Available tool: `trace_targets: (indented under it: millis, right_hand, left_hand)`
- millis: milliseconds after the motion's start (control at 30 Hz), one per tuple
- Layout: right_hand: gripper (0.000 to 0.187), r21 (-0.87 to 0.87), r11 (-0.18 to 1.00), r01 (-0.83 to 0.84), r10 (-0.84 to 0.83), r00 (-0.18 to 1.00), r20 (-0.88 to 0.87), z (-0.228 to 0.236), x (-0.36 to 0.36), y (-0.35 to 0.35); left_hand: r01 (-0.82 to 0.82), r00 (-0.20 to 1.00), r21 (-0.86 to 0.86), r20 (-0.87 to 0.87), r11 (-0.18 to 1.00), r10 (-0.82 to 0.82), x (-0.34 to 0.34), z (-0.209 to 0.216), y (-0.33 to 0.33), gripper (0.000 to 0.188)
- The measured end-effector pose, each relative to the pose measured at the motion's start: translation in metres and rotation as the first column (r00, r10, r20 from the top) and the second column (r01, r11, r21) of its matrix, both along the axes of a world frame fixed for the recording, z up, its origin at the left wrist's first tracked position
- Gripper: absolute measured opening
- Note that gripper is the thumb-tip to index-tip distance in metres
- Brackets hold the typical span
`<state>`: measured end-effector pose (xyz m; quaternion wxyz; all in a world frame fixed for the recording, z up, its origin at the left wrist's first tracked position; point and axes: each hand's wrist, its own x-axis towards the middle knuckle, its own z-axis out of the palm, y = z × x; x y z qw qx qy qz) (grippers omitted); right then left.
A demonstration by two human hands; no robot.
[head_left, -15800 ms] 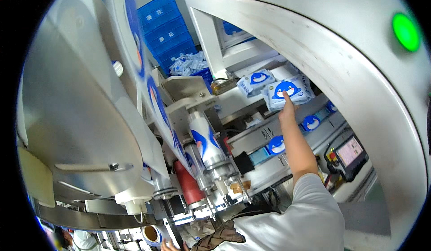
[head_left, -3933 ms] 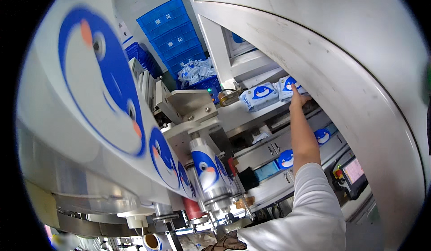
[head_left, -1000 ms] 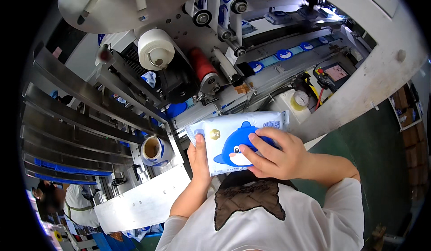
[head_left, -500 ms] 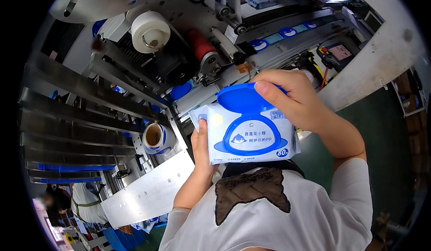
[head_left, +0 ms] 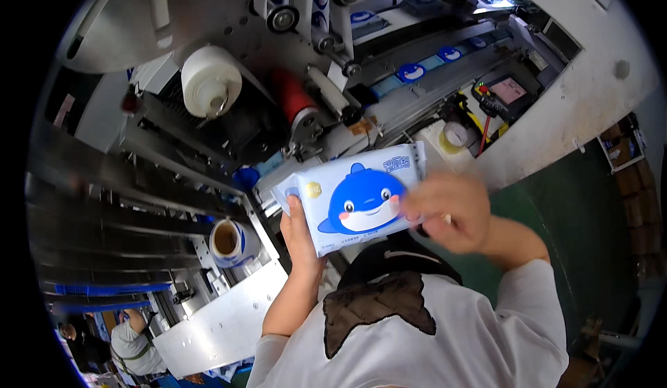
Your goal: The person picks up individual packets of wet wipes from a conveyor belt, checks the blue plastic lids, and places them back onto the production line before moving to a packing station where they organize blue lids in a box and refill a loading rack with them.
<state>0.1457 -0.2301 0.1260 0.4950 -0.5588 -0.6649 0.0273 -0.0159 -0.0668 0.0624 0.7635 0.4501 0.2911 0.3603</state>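
A soft white pack of wet wipes (head_left: 321,211) is tilted in front of my chest. Its blue plastic lid (head_left: 363,192), shaped like a smiling dolphin's face, lies closed on the upper side. My left hand (head_left: 301,238) grips the pack's left end, thumb on top and the other fingers hidden beneath. Over the pack's right end, beside the lid's edge, is my right hand (head_left: 455,211). Motion smears its bent fingers, so whether they touch the pack cannot be made out.
Ahead runs a machine with a white roll (head_left: 210,82), a red roller (head_left: 292,95) and a conveyor strip (head_left: 389,84) bearing blue lids or labels. A label roll (head_left: 228,242) stands at left. A control screen (head_left: 508,91) sits at right. Another person (head_left: 132,343) is at lower left.
The lid has gone from raised to closed, hiding the blue-framed opening. My right hand has come off the lid's top and moved down toward me. The pack has tilted, its right end higher.
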Motion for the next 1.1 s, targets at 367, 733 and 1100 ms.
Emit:
trace_targets:
  millis: [367, 733, 1100]
  right_hand:
    - [0.056, 0.240, 0.953, -0.185, 0.117, -0.507, -0.854, -0.123, 0.063, 0.048]
    - [0.065, 0.010, 0.902, 0.431, 0.127, -0.244, -0.961, -0.131, 0.283, 0.212]
    - [0.079, -0.475, 0.880, -0.002, -0.475, -0.029, -0.880, -0.213, 0.411, 0.465]
  left_hand:
    - [0.278, 0.954, 0.561, -0.258, 0.780, -0.154, 0.092, -0.036, 0.009, 0.028]
    - [0.350, 0.817, 0.742, -0.540, 0.571, 0.201, 0.055, -0.072, 0.044, 0.011]
    - [0.272, 0.403, 0.654, -0.744, 0.706, 0.534, -0.045, -0.116, 0.025, 0.038]
